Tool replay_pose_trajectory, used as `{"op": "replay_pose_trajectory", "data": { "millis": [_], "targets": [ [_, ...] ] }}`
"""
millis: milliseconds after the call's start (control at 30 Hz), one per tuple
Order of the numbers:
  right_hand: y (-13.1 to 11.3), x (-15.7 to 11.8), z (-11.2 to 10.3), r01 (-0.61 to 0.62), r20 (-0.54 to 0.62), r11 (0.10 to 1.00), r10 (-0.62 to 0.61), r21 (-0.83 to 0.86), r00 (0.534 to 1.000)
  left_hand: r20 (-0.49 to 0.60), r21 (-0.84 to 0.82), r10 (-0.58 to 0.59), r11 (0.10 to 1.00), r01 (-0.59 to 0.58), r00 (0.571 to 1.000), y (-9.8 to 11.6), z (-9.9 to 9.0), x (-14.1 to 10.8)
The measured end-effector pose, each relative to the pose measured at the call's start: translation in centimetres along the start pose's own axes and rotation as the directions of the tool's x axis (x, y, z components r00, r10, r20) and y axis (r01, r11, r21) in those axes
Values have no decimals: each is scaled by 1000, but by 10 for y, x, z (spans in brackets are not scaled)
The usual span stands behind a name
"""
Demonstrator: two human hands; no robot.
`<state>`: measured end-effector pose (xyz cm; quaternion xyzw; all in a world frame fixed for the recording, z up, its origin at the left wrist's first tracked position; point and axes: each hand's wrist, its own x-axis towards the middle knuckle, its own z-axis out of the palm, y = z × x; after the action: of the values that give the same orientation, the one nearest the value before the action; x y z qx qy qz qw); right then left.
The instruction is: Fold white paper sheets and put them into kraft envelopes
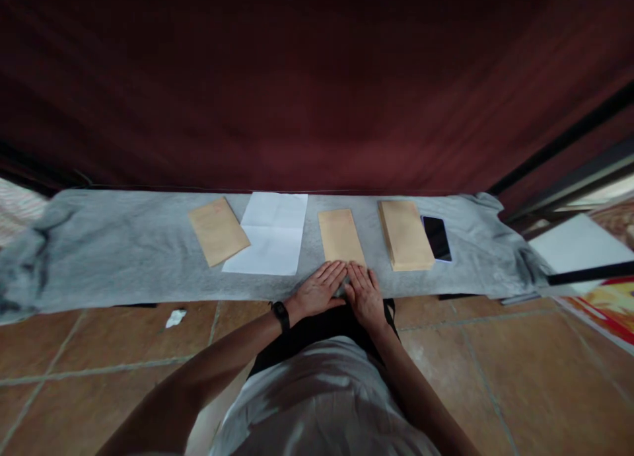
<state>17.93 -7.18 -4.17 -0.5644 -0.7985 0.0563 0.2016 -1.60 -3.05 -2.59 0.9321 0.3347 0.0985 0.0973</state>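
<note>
My left hand (319, 291) lies flat with its fingers stretched out, the fingertips at the near edge of a single brown envelope (341, 236). Beside it, my right hand (365, 297) also rests flat on that near edge, its fingers extended and nothing held. A stack of brown envelopes (406, 236) is to the right of the single one. On the left, another brown envelope (218, 231) overlaps the corner of a creased white sheet (275, 234). All of these rest on a grey cloth (133, 244).
A dark phone (436, 238) lies right of the stack. Behind the cloth-covered surface hangs a dark red curtain (297, 99). A white board (579, 244) and a colourful printed sheet (607, 310) are at the far right. Crumpled white paper (176, 318) lies on the tiled floor (123, 343).
</note>
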Motion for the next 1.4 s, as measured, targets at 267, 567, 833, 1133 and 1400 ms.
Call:
{"op": "replay_pose_trajectory", "data": {
  "millis": [267, 567, 833, 1133, 1400],
  "targets": [
    [11, -4, -9, -91, -29, 992, 89, -85, 996, -7, 173, 44, 984, -42, 999, -11, -8, -17],
    [16, 9, -16, -253, -153, 967, 252, 14, 955, -98, 134, -69, 988, 82, 993, -7, -4, -23],
    [11, 42, -14, -326, 8, 340, 681, 882, 732, -267, 56, -268, 955, 293, 926, 11, 3, 1],
    [-14, 50, -4, -244, 203, -41, 694, 969, 690, -315, -132, -312, 950, 284, 896, 11, 9, -6],
    [56, 52, -66, -106, 22, 51, 807, 993, 590, -442, -130, -301, 953, 272, 845, -15, 0, -27]
  ]
}}
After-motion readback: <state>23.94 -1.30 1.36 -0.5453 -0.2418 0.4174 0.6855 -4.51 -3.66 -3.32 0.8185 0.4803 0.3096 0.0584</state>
